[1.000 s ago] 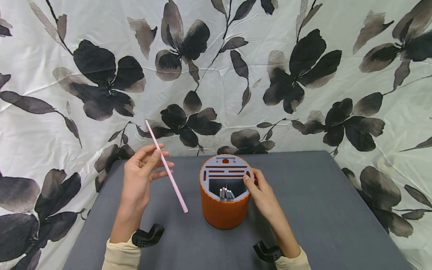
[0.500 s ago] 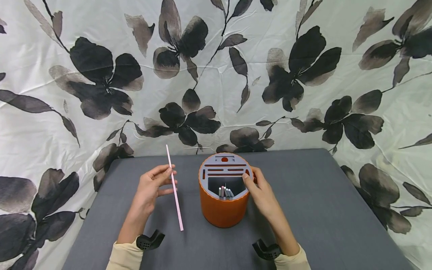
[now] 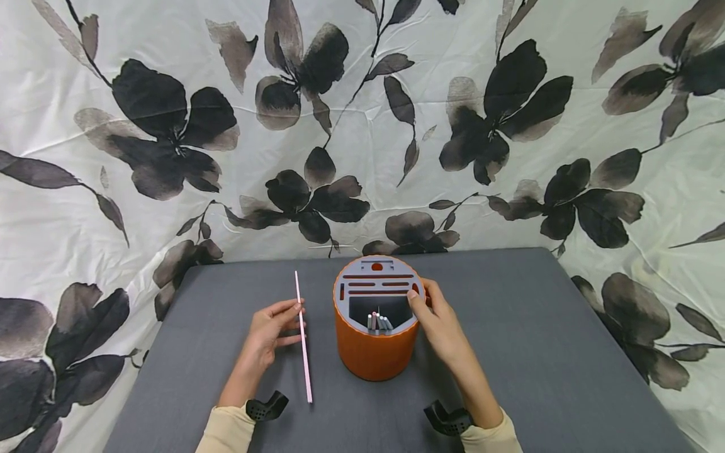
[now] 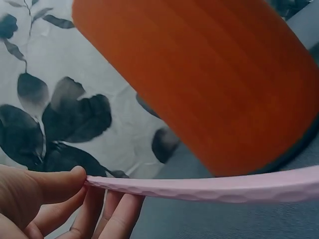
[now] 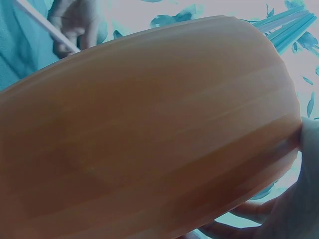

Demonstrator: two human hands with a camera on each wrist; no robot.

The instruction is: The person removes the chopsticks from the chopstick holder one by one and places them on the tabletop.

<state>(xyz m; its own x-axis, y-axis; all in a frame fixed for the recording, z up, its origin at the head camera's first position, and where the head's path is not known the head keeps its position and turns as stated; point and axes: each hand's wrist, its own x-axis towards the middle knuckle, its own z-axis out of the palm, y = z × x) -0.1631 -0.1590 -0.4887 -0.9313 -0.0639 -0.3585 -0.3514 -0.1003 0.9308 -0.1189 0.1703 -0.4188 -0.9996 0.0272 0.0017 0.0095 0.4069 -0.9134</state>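
Note:
In the head view my left hand pinches a long pink chopstick between thumb and fingers, a little below its upper end. The chopstick stands nearly upright, its thicker square end pointing down towards me, and in the left wrist view its surface looks dimpled. To its right stands a round orange knife block with a grey slotted top. My right hand grips that block at its right rim, thumb over the edge and fingers around the side. Several thin sticks, grey and pink, stand in the block's front compartment.
A dark grey table lies under both hands and the block. Behind it hangs a white cloth with black flowers. Black wrist cameras sit on both wrists.
My left hand has come down and to the right, nearer the knife block, and the chopstick has swung from a slant to nearly upright. The right hand and the block have stayed put.

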